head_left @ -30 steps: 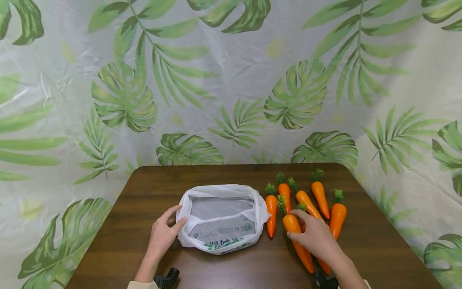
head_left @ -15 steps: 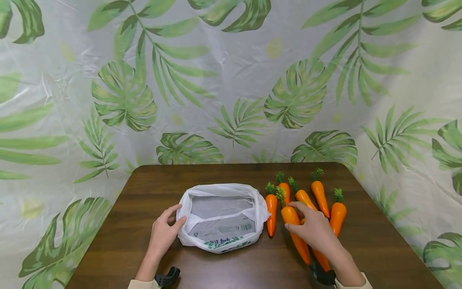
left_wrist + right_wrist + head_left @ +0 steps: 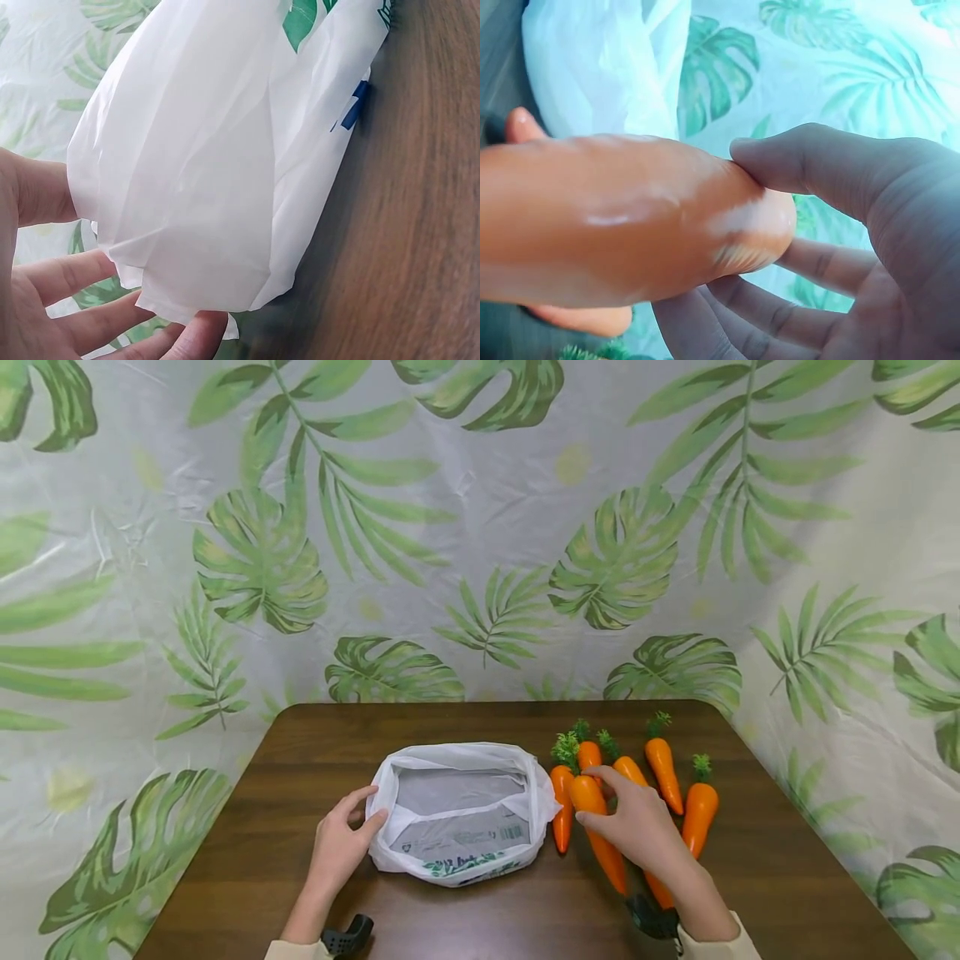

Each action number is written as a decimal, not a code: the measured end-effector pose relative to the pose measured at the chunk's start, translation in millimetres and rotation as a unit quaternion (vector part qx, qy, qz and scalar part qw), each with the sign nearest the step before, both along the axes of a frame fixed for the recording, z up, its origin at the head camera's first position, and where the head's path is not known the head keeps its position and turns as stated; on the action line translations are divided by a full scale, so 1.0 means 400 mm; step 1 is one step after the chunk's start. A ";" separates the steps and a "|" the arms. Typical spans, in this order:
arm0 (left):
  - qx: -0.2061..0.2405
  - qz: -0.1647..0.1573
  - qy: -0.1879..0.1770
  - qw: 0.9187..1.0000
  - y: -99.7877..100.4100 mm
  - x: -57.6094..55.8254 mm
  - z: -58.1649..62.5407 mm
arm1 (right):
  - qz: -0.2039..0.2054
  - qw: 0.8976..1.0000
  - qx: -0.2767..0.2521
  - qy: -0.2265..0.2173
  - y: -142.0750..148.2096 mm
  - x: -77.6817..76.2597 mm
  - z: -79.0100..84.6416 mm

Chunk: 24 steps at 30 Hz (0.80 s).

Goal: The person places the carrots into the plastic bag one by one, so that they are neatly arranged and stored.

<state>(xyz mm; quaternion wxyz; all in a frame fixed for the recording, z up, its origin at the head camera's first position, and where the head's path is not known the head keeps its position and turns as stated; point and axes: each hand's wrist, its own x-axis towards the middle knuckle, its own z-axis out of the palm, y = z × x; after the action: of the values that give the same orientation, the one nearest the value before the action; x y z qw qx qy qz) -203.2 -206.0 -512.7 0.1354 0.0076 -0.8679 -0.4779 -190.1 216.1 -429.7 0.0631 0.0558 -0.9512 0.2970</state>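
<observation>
A white plastic bag (image 3: 457, 758) with green and blue print lies open-mouthed in the middle of the table. At its left side, my left hand (image 3: 345, 843) holds the rim, thumb and fingers spread along it; the left wrist view shows fingers (image 3: 75, 277) at the edge of the bag (image 3: 202, 165). My right hand (image 3: 637, 827) grips an orange carrot (image 3: 603, 847) near its thick leafy end, its tip toward me. In the right wrist view the thumb (image 3: 780, 159) presses the top of the carrot (image 3: 630, 217), with fingers underneath.
Several more carrots lie on the right of the table, one carrot (image 3: 561, 810) beside the bag's right edge and another carrot (image 3: 699, 817) farthest right. The table (image 3: 240, 843) is dark wood. A leaf-patterned sheet (image 3: 480, 527) hangs behind it.
My right hand has moved left toward the bag with the carrot, whose leafy top now overlaps the carrot beside the bag. My left hand and the bag have stayed in place.
</observation>
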 end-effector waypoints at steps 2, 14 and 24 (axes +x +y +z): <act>0.001 0.001 0.001 1.000 0.001 0.000 0.001 | 0.005 1.000 0.004 0.012 -0.010 -0.005 0.003; -0.002 0.000 -0.005 1.000 0.002 0.000 -0.004 | 0.031 0.999 -0.025 0.012 -0.075 -0.022 0.022; 0.001 -0.004 -0.003 1.000 0.001 -0.001 -0.007 | 0.056 0.997 -0.038 0.042 -0.135 -0.045 0.031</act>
<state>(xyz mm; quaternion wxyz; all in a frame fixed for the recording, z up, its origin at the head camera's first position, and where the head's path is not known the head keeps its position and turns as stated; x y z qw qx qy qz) -203.7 -205.5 -515.6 0.1307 0.0063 -0.8679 -0.4791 -208.1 162.1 -417.2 0.0888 0.1188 -0.9312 0.3330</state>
